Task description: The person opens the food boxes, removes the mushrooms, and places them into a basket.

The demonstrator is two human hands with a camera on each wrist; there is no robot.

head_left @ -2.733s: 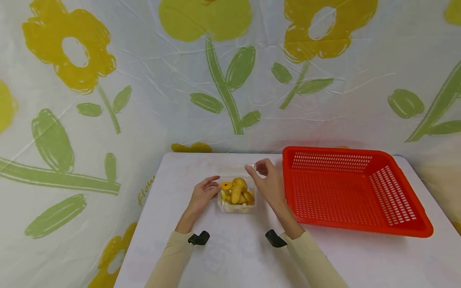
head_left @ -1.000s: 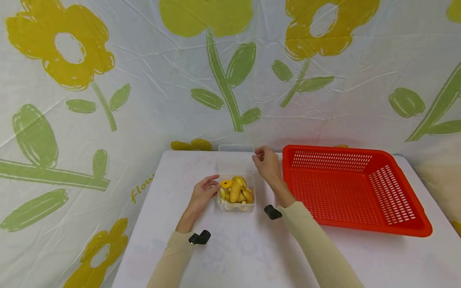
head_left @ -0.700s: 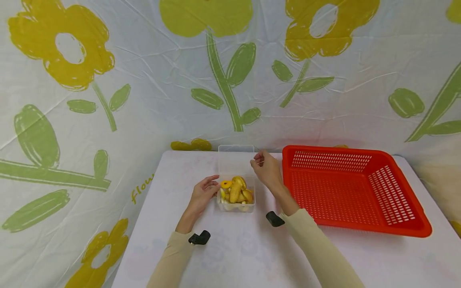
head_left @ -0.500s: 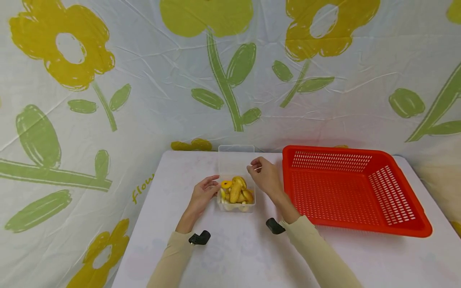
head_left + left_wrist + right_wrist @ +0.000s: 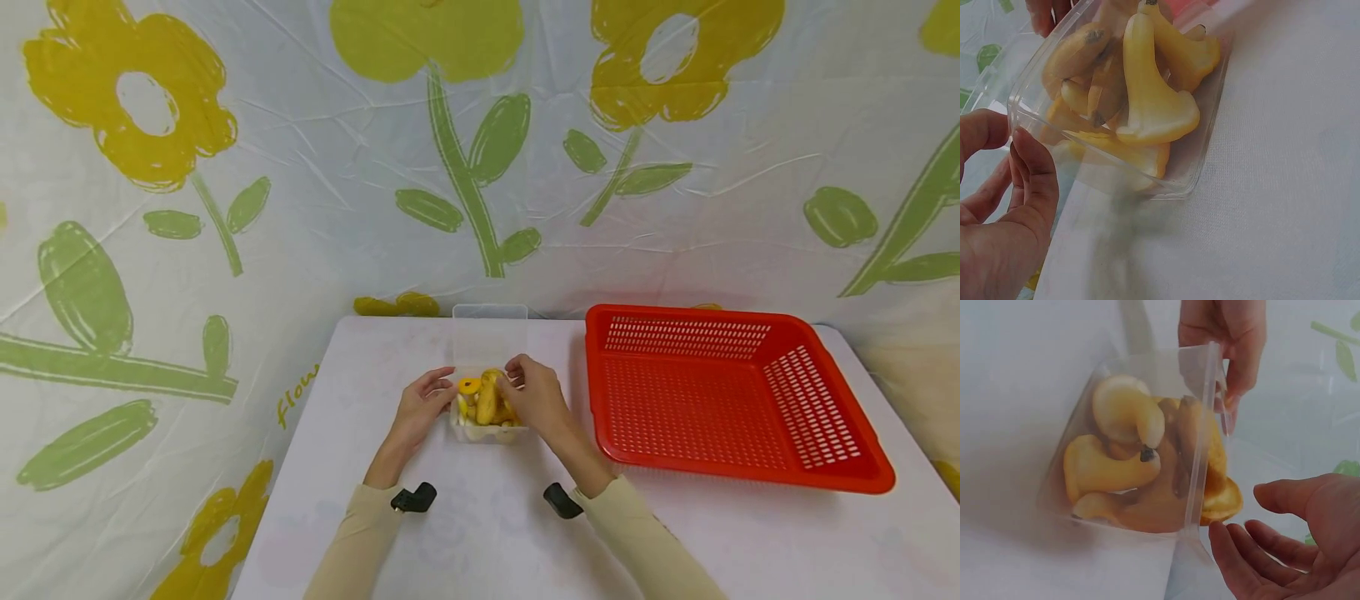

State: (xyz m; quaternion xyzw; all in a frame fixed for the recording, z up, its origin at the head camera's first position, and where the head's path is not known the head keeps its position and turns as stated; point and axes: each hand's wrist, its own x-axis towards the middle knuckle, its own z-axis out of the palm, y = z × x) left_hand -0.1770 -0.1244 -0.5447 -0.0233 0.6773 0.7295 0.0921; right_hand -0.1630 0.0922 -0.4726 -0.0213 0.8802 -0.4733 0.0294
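Note:
A clear plastic box [image 5: 489, 436] full of yellow mushrooms [image 5: 486, 402] stands on the white table, its see-through lid [image 5: 490, 332] tilted back behind it. At the box's left side, my left hand [image 5: 420, 406] pinches the wall near a corner between thumb and finger, seen close in the left wrist view. My right hand [image 5: 538, 396] hovers over the box's right side, partly covering the mushrooms there. In the right wrist view its thumb and fingers are spread beside a brownish-yellow mushroom cap [image 5: 1222, 501] at the rim, apart from it and holding nothing.
A red perforated plastic basket [image 5: 697, 467] sits to the right of the box, close to my right forearm. Behind the table hangs a flower-printed cloth [image 5: 315, 167]. The table's back edge lies just behind the box.
My right hand has raised the lid until it leans back, let it go, and come down and left to the mushrooms. My left hand has stayed at the box.

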